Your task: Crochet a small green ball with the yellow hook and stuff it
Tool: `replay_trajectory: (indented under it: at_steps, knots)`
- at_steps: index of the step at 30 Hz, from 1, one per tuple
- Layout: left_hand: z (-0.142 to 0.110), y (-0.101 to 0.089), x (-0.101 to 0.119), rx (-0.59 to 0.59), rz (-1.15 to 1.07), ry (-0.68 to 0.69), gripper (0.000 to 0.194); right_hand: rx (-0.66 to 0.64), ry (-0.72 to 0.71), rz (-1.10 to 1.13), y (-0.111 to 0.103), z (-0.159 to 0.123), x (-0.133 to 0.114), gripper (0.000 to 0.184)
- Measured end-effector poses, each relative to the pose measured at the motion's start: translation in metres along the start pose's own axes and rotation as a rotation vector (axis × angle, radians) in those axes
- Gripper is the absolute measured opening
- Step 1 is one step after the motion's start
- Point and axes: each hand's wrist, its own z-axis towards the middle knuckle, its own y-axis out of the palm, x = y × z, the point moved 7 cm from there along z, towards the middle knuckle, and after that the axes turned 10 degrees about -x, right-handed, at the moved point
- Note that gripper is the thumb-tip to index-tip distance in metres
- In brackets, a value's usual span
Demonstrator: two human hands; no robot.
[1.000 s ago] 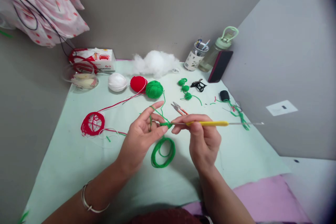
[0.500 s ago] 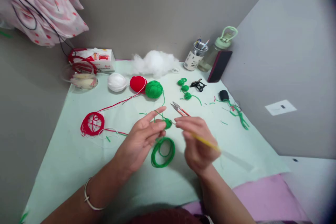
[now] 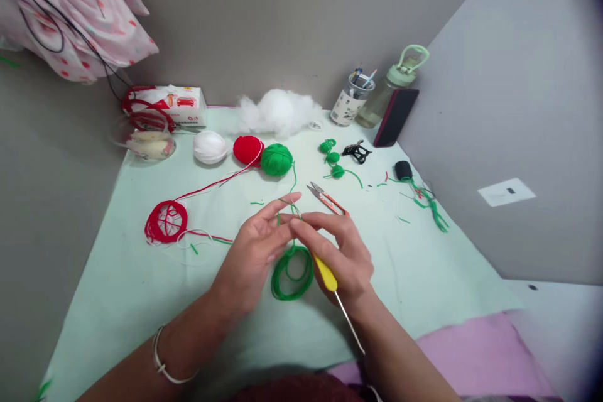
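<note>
My left hand [image 3: 254, 251] is closed on a small piece of green crochet, mostly hidden by the fingers. Green yarn [image 3: 294, 177] runs over its raised index finger from the green ball [image 3: 277, 159]. My right hand [image 3: 336, 251] has thumb and index finger pressed to the same piece, against the left fingertips. Tucked in the right palm is a crochet hook [image 3: 325, 271] with a yellow handle, its bare metal end pointing down toward the wrist. Just below the hands, a loose coil of green yarn [image 3: 282, 294] lies on the cloth.
Thread snips [image 3: 328, 198] lie just beyond my right hand. A red yarn coil [image 3: 166, 222] is at left; white [image 3: 210, 147] and red [image 3: 248, 151] balls stand behind. Small green crocheted pieces [image 3: 332, 157], a black claw clip [image 3: 358, 152], stuffing [image 3: 280, 112] and a phone [image 3: 396, 118] are farther back.
The hook has swung from lying level toward the right to pointing down inside my right hand. My right fingers have moved left onto the green piece, meeting the left fingertips.
</note>
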Motion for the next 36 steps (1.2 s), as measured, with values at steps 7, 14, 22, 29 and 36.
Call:
replay_trajectory:
  at_steps: [7,14,22,29,36]
  knots:
    - [0.004,-0.004,0.009,-0.004,-0.029,0.020,0.036,0.128,0.356,0.607,-0.005,0.006,0.037,0.019]
    - [0.000,-0.001,0.005,-0.020,0.223,0.050,0.040,0.073,0.456,0.765,0.007,0.003,0.044,0.015]
    - [-0.002,-0.004,0.012,0.011,0.266,0.102,0.034,0.061,0.450,0.797,0.003,0.004,0.040,0.023]
    - [-0.007,-0.008,0.018,0.108,0.430,0.228,0.037,-0.038,0.054,0.155,-0.003,0.003,0.004,0.030]
    - [0.000,0.002,0.000,-0.025,0.011,-0.034,0.047,0.039,-0.066,-0.107,-0.008,-0.002,-0.005,0.034]
